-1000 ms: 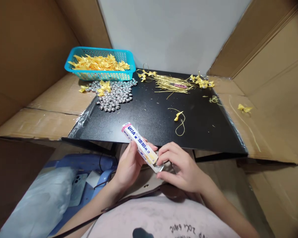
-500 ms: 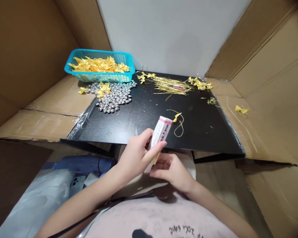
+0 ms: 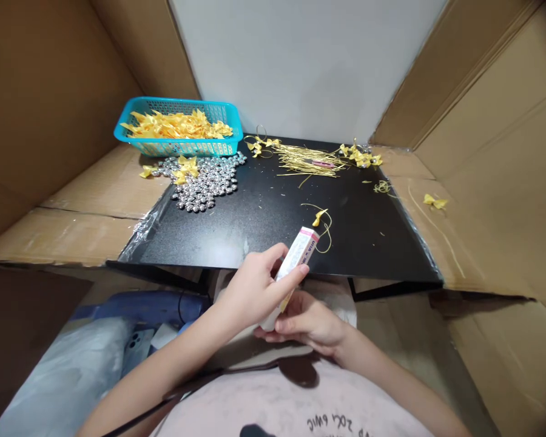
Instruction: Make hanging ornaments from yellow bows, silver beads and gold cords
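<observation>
My left hand (image 3: 255, 288) grips a small white, pink and yellow carton (image 3: 300, 252) with blue print, its far end tilted up over the near edge of the black table (image 3: 264, 218). Just below it my right hand (image 3: 307, 320) is closed around the carton's near end, which is hidden between the two hands. Beyond the carton a yellow bow on a gold cord loop (image 3: 321, 221) lies on the table.
A turquoise basket (image 3: 131, 130) of yellow bows stands at the back left, with a heap of silver beads (image 3: 204, 182) in front. Gold cords (image 3: 307, 159) and more bows (image 3: 359, 156) lie at the back. Cardboard walls (image 3: 491, 152) close both sides. A phone (image 3: 136, 358) rests at lower left.
The carton has swung from lying across both hands, pointing left, to pointing up and right. My left hand moved over the top of it and my right hand slid beneath.
</observation>
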`<move>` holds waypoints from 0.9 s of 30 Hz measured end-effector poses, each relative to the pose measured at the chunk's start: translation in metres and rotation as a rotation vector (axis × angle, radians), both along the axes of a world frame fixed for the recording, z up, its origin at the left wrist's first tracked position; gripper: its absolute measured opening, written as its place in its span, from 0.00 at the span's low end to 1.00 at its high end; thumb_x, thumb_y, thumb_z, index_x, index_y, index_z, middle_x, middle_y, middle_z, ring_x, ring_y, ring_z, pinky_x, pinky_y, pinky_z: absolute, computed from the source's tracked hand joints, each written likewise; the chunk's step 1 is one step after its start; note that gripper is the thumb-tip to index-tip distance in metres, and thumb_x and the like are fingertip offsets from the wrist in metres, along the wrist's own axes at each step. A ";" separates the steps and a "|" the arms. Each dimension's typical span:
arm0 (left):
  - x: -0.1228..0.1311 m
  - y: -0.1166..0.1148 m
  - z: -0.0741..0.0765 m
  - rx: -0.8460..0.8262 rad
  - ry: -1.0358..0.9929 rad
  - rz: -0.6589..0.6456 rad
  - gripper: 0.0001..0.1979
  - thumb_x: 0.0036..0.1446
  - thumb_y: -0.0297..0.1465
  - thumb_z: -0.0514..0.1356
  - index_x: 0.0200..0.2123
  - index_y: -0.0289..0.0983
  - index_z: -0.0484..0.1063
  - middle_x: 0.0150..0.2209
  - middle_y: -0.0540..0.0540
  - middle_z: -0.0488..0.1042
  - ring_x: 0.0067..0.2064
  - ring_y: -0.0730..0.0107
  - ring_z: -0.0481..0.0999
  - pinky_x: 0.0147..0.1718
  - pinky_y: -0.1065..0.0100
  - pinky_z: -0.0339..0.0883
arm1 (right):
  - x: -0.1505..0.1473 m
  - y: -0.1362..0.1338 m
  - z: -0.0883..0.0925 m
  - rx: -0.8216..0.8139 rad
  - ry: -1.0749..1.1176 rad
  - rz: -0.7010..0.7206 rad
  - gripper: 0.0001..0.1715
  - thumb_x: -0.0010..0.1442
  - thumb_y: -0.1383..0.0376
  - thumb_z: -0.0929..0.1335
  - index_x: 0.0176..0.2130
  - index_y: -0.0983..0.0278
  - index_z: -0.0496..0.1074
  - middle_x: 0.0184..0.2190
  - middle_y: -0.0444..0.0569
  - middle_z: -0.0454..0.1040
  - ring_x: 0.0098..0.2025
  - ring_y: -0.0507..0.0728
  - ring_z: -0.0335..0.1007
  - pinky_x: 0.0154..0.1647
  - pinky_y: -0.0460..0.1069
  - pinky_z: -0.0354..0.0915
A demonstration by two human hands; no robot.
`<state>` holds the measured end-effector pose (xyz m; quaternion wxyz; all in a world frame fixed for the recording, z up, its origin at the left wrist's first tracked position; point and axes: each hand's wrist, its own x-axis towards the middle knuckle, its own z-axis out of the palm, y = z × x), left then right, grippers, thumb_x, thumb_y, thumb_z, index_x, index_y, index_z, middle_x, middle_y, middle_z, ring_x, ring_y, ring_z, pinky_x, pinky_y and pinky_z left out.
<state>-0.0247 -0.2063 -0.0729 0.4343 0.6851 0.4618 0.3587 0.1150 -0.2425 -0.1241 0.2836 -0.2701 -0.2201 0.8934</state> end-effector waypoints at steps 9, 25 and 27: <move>0.006 0.003 -0.018 -0.323 -0.395 0.036 0.17 0.59 0.44 0.57 0.27 0.38 0.67 0.20 0.52 0.64 0.22 0.73 0.60 0.20 0.72 0.55 | 0.002 0.003 -0.005 -0.071 0.055 0.054 0.22 0.38 0.64 0.82 0.34 0.69 0.79 0.29 0.48 0.81 0.32 0.51 0.80 0.30 0.38 0.73; 0.011 0.011 -0.029 -0.635 -1.289 0.283 0.21 0.68 0.40 0.43 0.30 0.35 0.67 0.15 0.54 0.61 0.17 0.76 0.59 0.17 0.75 0.56 | 0.008 -0.001 0.009 0.288 -0.031 -0.172 0.03 0.52 0.68 0.67 0.30 0.66 0.70 0.23 0.41 0.67 0.22 0.46 0.58 0.24 0.44 0.53; 0.013 0.011 -0.028 -0.627 -1.324 0.276 0.23 0.69 0.40 0.41 0.30 0.35 0.67 0.15 0.53 0.61 0.17 0.75 0.59 0.18 0.74 0.56 | 0.008 0.002 0.016 0.440 -0.103 0.047 0.10 0.51 0.67 0.64 0.31 0.68 0.74 0.21 0.42 0.65 0.22 0.47 0.53 0.23 0.45 0.48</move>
